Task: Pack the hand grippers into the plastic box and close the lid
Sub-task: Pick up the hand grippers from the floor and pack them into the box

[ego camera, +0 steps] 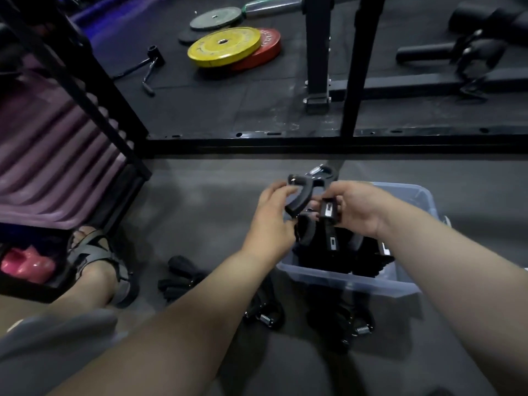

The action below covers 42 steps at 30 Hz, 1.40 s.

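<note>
Hand gripper held above the plastic box: left hand fingers curl round its curved handle, right hand fingers pinch the other; more grippers seemingly lie beneath the fingers.

grey shorts and a grey strapped sandal are worn. arms are bare to the left hand and right hand.

Two hands (left hand, right hand), one held gripper, one box with contents too dark to count, three more grippers on the floor, four plates (yellow plate, red plate, green plate, black plate) and one sandalled foot.
</note>
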### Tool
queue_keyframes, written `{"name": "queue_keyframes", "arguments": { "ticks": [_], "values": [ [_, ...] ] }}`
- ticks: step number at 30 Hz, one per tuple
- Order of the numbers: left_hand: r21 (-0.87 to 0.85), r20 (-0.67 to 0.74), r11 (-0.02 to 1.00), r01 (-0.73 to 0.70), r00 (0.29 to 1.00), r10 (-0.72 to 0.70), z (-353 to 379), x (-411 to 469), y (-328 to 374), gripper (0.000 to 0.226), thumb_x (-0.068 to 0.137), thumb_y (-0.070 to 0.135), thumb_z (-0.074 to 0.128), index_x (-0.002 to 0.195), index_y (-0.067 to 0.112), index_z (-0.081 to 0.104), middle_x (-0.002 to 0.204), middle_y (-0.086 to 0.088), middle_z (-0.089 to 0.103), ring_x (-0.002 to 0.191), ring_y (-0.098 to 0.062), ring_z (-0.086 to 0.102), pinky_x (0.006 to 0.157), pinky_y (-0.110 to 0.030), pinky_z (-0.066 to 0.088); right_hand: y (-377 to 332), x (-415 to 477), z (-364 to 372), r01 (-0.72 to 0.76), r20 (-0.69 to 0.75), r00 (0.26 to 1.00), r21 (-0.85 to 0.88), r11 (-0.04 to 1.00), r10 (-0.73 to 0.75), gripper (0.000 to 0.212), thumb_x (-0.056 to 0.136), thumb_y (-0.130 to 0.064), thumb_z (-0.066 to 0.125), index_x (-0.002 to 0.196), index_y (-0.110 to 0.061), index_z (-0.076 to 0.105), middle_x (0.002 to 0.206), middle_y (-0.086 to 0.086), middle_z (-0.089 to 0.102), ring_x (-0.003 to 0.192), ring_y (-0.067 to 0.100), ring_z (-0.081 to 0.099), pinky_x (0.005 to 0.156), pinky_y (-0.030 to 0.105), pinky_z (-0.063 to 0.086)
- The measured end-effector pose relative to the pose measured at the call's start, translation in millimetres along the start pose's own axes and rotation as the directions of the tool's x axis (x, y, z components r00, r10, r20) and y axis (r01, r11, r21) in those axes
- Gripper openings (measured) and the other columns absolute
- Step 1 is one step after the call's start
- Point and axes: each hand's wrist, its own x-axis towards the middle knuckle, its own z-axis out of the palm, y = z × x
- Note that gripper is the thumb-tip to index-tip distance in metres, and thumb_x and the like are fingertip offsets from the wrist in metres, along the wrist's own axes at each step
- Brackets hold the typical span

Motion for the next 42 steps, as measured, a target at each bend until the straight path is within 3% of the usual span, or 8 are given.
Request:
{"name": "queue_keyframes", "arguments": {
  "ticks": [7, 15, 20, 24, 27, 33, 37, 42],
  "values": [
    [0.322, 0.118, 0.925, 0.201, 0.961, -0.25, 46.3, -16.5, -42.1, 0.07, 0.09, 0.001, 0.034, 0.155, 0.012, 0.008, 0.164, -0.004, 0.003, 0.15, -0.017, 0.001, 0.121, -0.03, -0.001, 17.7, 8.7, -22.4, -0.09, -0.284, 0.959, -0.377, 0.922, -0.022, 0.023, 0.076, 0.004, 0.058, 0.099, 0.005, 0.06, 0.059, 0.015, 0.062, 0.048, 0.025, 0.056, 0.061, 0.037, 0.049],
    [0.282, 0.081, 0.943, 0.176, 0.975, -0.206, 51.3, -20.2, -48.6, 0.081, 0.08, -0.007, 0.033, 0.155, 0.01, 0.008, 0.163, -0.005, 0.005, 0.15, -0.018, 0.0, 0.122, -0.031, 0.0, 34.5, 20.5, -3.8, -0.148, -0.291, 0.957, -0.495, 0.856, -0.002, 0.01, 0.078, -0.007, 0.056, 0.084, -0.004, 0.064, 0.075, 0.016, 0.068, 0.067, 0.028, 0.059, 0.063, 0.032, 0.049],
    [0.267, 0.061, 0.948, 0.172, 0.979, -0.195, 51.9, -21.2, -50.1, 0.079, 0.082, -0.006, 0.032, 0.155, 0.01, 0.009, 0.163, -0.004, 0.006, 0.15, -0.017, 0.001, 0.122, -0.031, 0.002, 19.0, 23.1, -2.6, -0.236, -0.311, 0.945, -0.859, 0.455, -0.097, 0.021, 0.085, -0.024, 0.04, 0.089, -0.01, 0.055, 0.108, 0.014, 0.06, 0.094, 0.032, 0.053, 0.075, 0.033, 0.043],
    [0.257, 0.072, 0.949, 0.184, 0.975, -0.209, 50.9, -22.4, -48.1, 0.077, 0.084, -0.006, 0.031, 0.156, 0.012, 0.008, 0.163, -0.003, 0.005, 0.15, -0.015, -0.001, 0.122, -0.03, 0.0, 19.5, 13.3, -9.7, -0.21, -0.252, 0.964, -0.919, 0.334, -0.087, 0.018, 0.091, -0.02, 0.047, 0.077, -0.011, 0.053, 0.083, 0.01, 0.063, 0.067, 0.023, 0.057, 0.054, 0.026, 0.039],
    [0.248, 0.073, 0.951, 0.185, 0.975, -0.209, 49.6, -23.3, -45.9, 0.077, 0.084, -0.006, 0.032, 0.156, 0.012, 0.008, 0.163, -0.003, 0.005, 0.15, -0.014, -0.002, 0.122, -0.03, -0.001, 27.9, 12.4, -11.8, -0.184, -0.219, 0.97, -0.947, 0.263, -0.107, 0.015, 0.088, -0.019, 0.051, 0.075, -0.009, 0.053, 0.082, 0.009, 0.065, 0.074, 0.026, 0.06, 0.058, 0.027, 0.042],
    [0.24, 0.072, 0.953, 0.184, 0.976, -0.206, 50.7, -22.4, -48.0, 0.081, 0.079, -0.009, 0.031, 0.155, 0.01, 0.008, 0.164, -0.004, 0.004, 0.15, -0.015, -0.002, 0.122, -0.031, -0.002, 30.7, 18.6, -5.8, -0.138, -0.199, 0.96, -0.948, 0.286, -0.198, 0.017, 0.09, -0.024, 0.051, 0.078, -0.011, 0.05, 0.094, 0.012, 0.06, 0.071, 0.025, 0.055, 0.052, 0.026, 0.034],
    [0.233, 0.072, 0.954, 0.188, 0.975, -0.21, 50.9, -22.3, -48.7, 0.079, 0.081, -0.008, 0.031, 0.155, 0.01, 0.01, 0.163, -0.004, 0.005, 0.15, -0.015, -0.001, 0.122, -0.032, 0.001, 32.4, 22.7, -5.7, -0.223, -0.246, 0.963, -0.956, 0.191, -0.107, 0.037, 0.091, -0.03, 0.051, 0.119, -0.006, 0.049, 0.126, 0.02, 0.05, 0.104, 0.037, 0.059, 0.075, 0.033, 0.044],
    [0.236, 0.07, 0.954, 0.183, 0.976, -0.204, 51.6, -22.4, -49.7, 0.077, 0.082, -0.008, 0.031, 0.155, 0.009, 0.011, 0.163, -0.005, 0.006, 0.15, -0.016, 0.0, 0.122, -0.033, 0.003, 20.8, 28.6, -12.5, -0.216, -0.264, 0.952, -0.939, 0.268, -0.156, 0.023, 0.095, -0.022, 0.041, 0.085, -0.009, 0.057, 0.085, 0.015, 0.068, 0.059, 0.023, 0.061, 0.05, 0.021, 0.041]
  ]
}}
